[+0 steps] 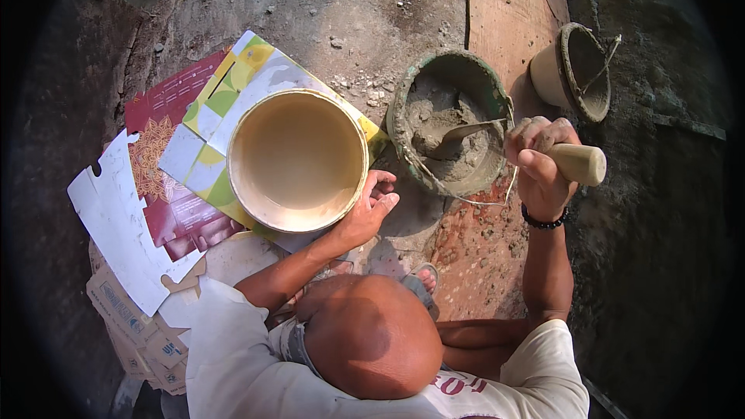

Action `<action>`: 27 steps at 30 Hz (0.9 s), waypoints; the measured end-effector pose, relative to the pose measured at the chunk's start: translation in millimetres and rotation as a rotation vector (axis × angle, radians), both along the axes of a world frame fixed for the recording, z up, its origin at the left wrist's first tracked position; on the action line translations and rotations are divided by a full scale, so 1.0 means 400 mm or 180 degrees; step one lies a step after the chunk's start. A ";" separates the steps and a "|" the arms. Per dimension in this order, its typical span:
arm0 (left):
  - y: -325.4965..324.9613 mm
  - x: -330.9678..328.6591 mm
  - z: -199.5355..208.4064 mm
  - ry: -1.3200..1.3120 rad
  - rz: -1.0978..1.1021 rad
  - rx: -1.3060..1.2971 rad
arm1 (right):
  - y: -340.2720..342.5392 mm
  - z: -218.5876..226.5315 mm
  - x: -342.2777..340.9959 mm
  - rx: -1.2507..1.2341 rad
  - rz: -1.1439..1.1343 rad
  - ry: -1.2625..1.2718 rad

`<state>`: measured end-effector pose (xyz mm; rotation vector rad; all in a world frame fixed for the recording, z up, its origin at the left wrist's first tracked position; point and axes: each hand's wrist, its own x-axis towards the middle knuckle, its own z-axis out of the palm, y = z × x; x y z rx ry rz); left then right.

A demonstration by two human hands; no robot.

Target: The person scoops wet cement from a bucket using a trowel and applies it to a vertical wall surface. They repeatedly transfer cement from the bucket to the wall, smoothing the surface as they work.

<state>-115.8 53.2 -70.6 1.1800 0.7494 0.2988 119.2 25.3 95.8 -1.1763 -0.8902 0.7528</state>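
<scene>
My right hand (pixel 545 157) is wrapped round the wooden handle (pixel 580 164) of a trowel. The trowel's metal blade (pixel 470 132) dips into wet grey mortar (pixel 442 120) inside a dark, mortar-crusted bucket (pixel 402 101). My left hand (pixel 374 208) is beside the lower right rim of a large pale round container (pixel 250 206), with its fingers loosely bent and nothing visible in them. That container is beige inside; I cannot tell whether it holds cloudy liquid. A wire bail (pixel 481 202) hangs along the mortar bucket's near side.
Opened cardboard sheets, a maroon one (pixel 182 209) and a yellow-green one (pixel 221 101), lie under and left of the container. Brown carton pieces (pixel 140 326) are below them. A second crusted bucket (pixel 552 74) lies tilted at right, near a wooden board (pixel 512 8). Rubble dots the ground.
</scene>
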 end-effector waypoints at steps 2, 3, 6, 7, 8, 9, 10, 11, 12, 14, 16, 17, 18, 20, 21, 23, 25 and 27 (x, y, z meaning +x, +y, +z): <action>0.005 -0.054 -0.002 0.0128 -0.0428 0.0176 | -0.015 0.047 0.003 0.0147 0.0389 0.0298; 0.010 -0.072 0.015 0.0281 -0.0565 0.0067 | -0.016 0.000 0.004 -0.0068 0.0098 0.0159; 0.008 -0.082 0.033 0.0511 -0.0849 -0.0284 | 0.027 -0.228 0.040 -0.0657 -0.0494 -0.0285; -0.002 -0.084 0.021 0.0320 -0.0815 0.0133 | 0.074 -0.239 0.056 -0.1036 -0.0665 -0.0287; -0.001 -0.083 0.028 0.0250 -0.0839 0.0115 | 0.114 -0.216 0.056 -0.1009 -0.0686 -0.0527; 0.001 -0.080 0.045 0.0191 -0.0845 0.0103 | 0.139 -0.197 0.061 -0.0418 -0.0529 -0.0585; 0.003 -0.080 0.055 0.0133 -0.0853 0.0091 | 0.159 -0.192 0.067 0.0175 -0.0378 -0.0632; -0.009 -0.091 0.066 0.0179 -0.0876 0.0063 | 0.167 -0.202 0.064 -0.0173 -0.0623 -0.0602; -0.024 -0.103 0.079 0.0219 -0.0917 0.0039 | 0.172 -0.222 0.065 -0.0523 -0.0885 -0.0575; 0.003 -0.090 0.088 0.0210 -0.0995 0.0144 | 0.189 -0.328 0.137 -0.0959 -0.0915 -0.1600; 0.003 -0.116 0.095 0.0322 -0.1024 0.0036 | 0.201 -0.205 0.091 -0.0385 -0.0801 -0.1014; 0.009 -0.130 0.111 0.0409 -0.1042 -0.0105 | 0.196 -0.143 0.084 0.0099 -0.1008 -0.0860; 0.014 -0.145 0.119 0.0498 -0.1063 -0.0246 | 0.188 -0.153 0.095 0.0160 -0.1134 -0.0725; -0.001 -0.190 0.116 0.0570 -0.1062 -0.0195 | 0.168 -0.204 0.135 0.0313 -0.1435 -0.0492; 0.022 -0.185 0.139 0.0666 -0.1103 -0.0157 | 0.160 -0.272 0.147 -0.0065 -0.1595 -0.0485; 0.031 -0.206 0.144 0.0750 -0.1165 0.0073 | 0.124 -0.338 0.141 -0.0130 -0.1602 -0.0557; 0.034 -0.238 0.154 0.0829 -0.1011 0.0200 | 0.094 -0.248 0.088 -0.0151 -0.1220 -0.0032; 0.030 -0.269 0.163 0.0842 -0.0783 0.0430 | 0.047 -0.186 0.050 -0.0037 -0.0976 -0.0021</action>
